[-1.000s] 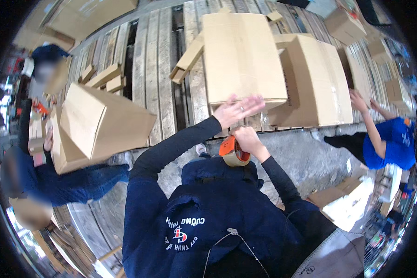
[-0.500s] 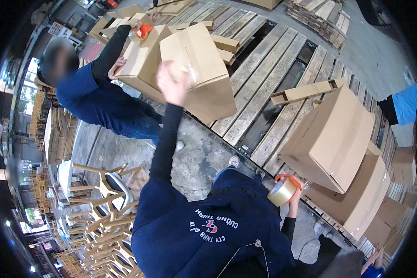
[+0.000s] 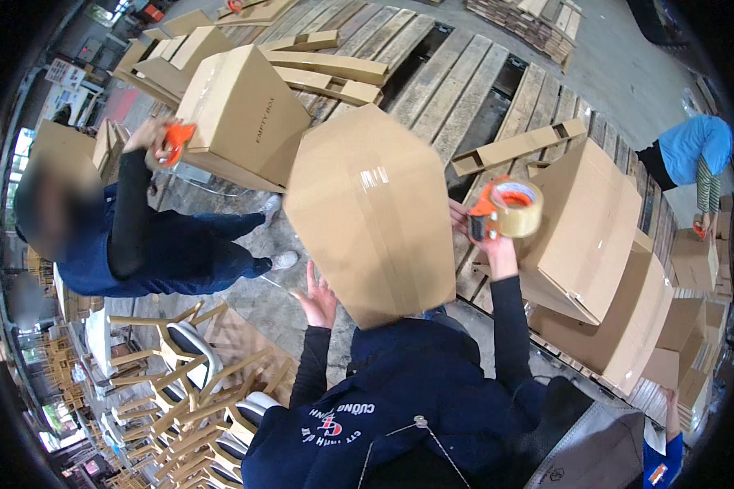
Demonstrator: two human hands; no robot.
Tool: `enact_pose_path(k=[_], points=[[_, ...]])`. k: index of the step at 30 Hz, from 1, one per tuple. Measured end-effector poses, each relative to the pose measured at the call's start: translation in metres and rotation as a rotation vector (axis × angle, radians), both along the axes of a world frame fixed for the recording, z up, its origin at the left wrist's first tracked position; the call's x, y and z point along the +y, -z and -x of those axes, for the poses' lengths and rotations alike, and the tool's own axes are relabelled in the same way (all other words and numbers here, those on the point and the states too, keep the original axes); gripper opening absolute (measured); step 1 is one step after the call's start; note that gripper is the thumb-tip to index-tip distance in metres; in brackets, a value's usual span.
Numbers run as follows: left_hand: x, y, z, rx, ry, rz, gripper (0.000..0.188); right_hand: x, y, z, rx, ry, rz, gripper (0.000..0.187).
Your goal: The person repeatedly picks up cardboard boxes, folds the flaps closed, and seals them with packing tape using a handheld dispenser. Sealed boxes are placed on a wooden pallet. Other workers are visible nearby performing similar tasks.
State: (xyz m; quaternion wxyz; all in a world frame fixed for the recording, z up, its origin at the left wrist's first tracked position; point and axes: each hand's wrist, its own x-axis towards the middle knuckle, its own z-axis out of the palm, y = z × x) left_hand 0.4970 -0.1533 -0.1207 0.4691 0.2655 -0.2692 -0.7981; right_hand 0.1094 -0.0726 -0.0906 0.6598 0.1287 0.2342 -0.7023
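A closed cardboard box (image 3: 375,220) stands tilted up in front of me, with a strip of clear tape across its top seam. My left hand (image 3: 318,303) is at its lower left edge, fingers spread; whether they touch the board I cannot tell. My right hand (image 3: 497,248) is at the box's right side, closed around an orange tape dispenser (image 3: 485,208) with a roll of clear tape. Some of its fingers reach toward the box's side and are partly hidden.
A co-worker at the left raises another orange tape dispenser (image 3: 175,143) beside a second closed box (image 3: 240,114). Slatted wooden pallets (image 3: 457,90) carry cardboard inserts (image 3: 518,147). Large boxes (image 3: 583,232) stand at the right. Stacked wooden chairs (image 3: 179,359) are at the lower left.
The box has come toward me and turned up. My left hand has drawn back from its top to its lower edge. My right hand has moved up to its side with the dispenser.
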Motion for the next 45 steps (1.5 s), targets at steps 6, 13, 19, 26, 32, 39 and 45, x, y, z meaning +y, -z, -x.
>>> enact_pose_path(k=[6,13,19,26,32,39,45], points=[[-0.1,0.033,0.005,-0.124,0.098,-0.311,0.092,-0.046,0.025,-0.017,0.096,-0.018,-0.256,0.026],[-0.058,0.003,-0.04,-0.518,0.008,0.024,0.09,-0.017,-0.048,-0.016,0.467,-0.155,0.357,0.041],[-0.109,0.002,-0.033,-0.476,0.155,-0.007,0.088,-0.001,-0.073,-0.002,0.875,-0.16,0.258,0.045],[-0.125,0.023,0.014,-0.614,0.359,0.225,0.087,0.019,0.011,-0.021,-0.122,-0.161,0.307,0.021],[-0.079,-0.119,0.039,-0.551,0.201,0.513,0.087,0.037,0.024,-0.048,0.152,0.062,-0.249,0.048],[-0.003,-0.158,0.036,-1.449,0.67,1.41,0.069,0.036,-0.014,-0.091,-0.097,-0.237,0.073,0.081],[-0.06,-0.069,0.084,-1.202,0.04,1.944,0.041,0.035,-0.015,-0.103,0.002,-0.174,-0.118,0.092]])
